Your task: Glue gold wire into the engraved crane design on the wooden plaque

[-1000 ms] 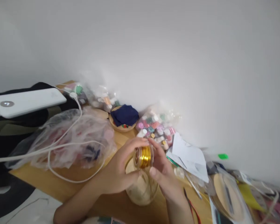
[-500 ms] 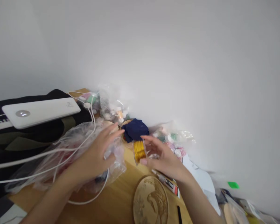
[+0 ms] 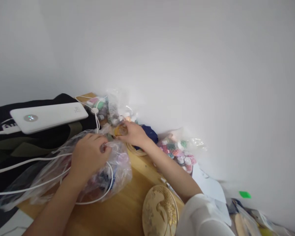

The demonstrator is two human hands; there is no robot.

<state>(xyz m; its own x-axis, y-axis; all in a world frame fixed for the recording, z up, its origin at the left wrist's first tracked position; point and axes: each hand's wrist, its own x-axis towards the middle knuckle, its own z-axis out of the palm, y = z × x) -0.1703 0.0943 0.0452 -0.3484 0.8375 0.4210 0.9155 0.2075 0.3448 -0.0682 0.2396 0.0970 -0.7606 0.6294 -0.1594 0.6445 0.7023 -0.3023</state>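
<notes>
My right hand (image 3: pixel 134 133) reaches across to the left, its fingers closed around a clear spool of golden-yellow thread (image 3: pixel 120 130). The spool is at the upper edge of a clear plastic bag (image 3: pixel 121 157). My left hand (image 3: pixel 89 154) lies over that bag, with its fingers bent and gathered on the plastic. A dark blue cloth bundle (image 3: pixel 150 132) sits behind my right wrist, partly hidden, with a round wooden hoop (image 3: pixel 136 150) beneath. A round carved wooden disc with a bird design (image 3: pixel 159 211) rests near the table's front.
A white power bank (image 3: pixel 51 116) lies on dark fabric (image 3: pixel 46 137) at the left, with a white cable (image 3: pixel 39 159) crossing the bag. Bags of small colourful jars (image 3: pixel 178 149) stand along the wall (image 3: pixel 174 65). White paper (image 3: pixel 210 186) is at the right.
My right hand has carried the yellow thread spool left and up, to the plastic bag. My left hand has moved down onto the bag and closed on it.
</notes>
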